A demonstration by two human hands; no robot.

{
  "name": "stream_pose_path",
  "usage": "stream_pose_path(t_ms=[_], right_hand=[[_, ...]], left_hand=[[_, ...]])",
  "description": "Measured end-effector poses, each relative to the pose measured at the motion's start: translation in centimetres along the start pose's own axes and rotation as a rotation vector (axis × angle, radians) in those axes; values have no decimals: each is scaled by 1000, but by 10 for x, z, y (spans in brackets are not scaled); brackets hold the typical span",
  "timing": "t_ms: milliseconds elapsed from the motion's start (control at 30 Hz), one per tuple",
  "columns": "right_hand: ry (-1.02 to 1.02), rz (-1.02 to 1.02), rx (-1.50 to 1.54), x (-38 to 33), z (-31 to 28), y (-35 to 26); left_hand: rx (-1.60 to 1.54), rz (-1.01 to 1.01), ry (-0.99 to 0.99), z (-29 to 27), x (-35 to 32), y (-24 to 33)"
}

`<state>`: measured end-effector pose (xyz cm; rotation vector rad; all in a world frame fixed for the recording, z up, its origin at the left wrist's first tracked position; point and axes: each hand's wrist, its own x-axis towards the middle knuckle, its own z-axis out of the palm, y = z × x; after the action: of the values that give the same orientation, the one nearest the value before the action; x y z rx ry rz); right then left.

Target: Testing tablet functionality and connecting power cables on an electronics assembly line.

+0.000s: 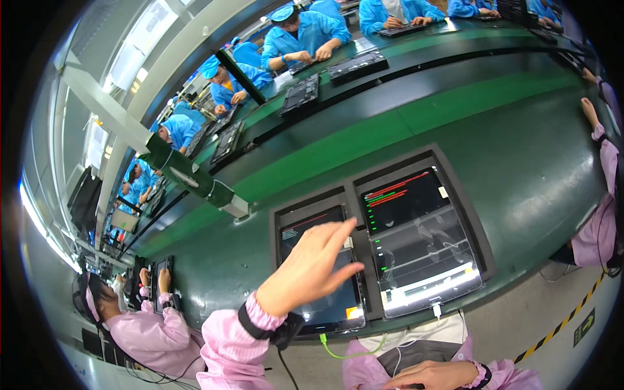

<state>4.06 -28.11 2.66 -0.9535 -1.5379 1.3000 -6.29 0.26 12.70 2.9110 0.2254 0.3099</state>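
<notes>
Over the left glossy black tablet [333, 311]: my bare left hand [309, 263] hung, fingers extended, thumb well apart, gripping nothing; fingertip contact, couldn't tell.
Bare right hand [434, 375]: low near my lap; fingers cut off, spread unclear.
Dark grey foam-like surround [396, 172]: framed both tablets, presumably against sliding.
Right glossy black tablet [416, 240]: face-up, probably so its red and green text stayed readable.
Cables: white [437, 311] right, green [344, 355] left, entering near edges, likely for slack.
Surface: shiny dark green worktop [533, 156].
Room: blue-coated workers [305, 32] across, pink-coated worker [153, 335] leftward.
</notes>
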Motion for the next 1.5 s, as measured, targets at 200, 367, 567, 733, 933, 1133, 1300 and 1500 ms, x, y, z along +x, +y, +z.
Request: stream_pose_path(t_ms=[200,367,567,733,933,1133,1300,1500], right_hand=[[119,1,-19,3,3,6],[224,-115,-13,0,6,3],[276,-132,-24,3,4,-3],[280,-40,3,-3,-3,-7],[621,9,-138,-19,-16,7],[1124,188,-67,-23,-26,31],[1091,224,-114,-16,-27,34],[1015,272,-173,-10,-22,34]], left_hand=[[54,-2,24,-5,-40,31],[-28,67,-37,18,-49,45],[-74,169,-35,34,-46,52],[-91,229,-163,45,-38,62],[-88,143,-62,32,-31,48],[-124,48,-70,27,-19,25],[-123,69,-107,42,-6,24],[-90,84,-52,38,-2,19]])
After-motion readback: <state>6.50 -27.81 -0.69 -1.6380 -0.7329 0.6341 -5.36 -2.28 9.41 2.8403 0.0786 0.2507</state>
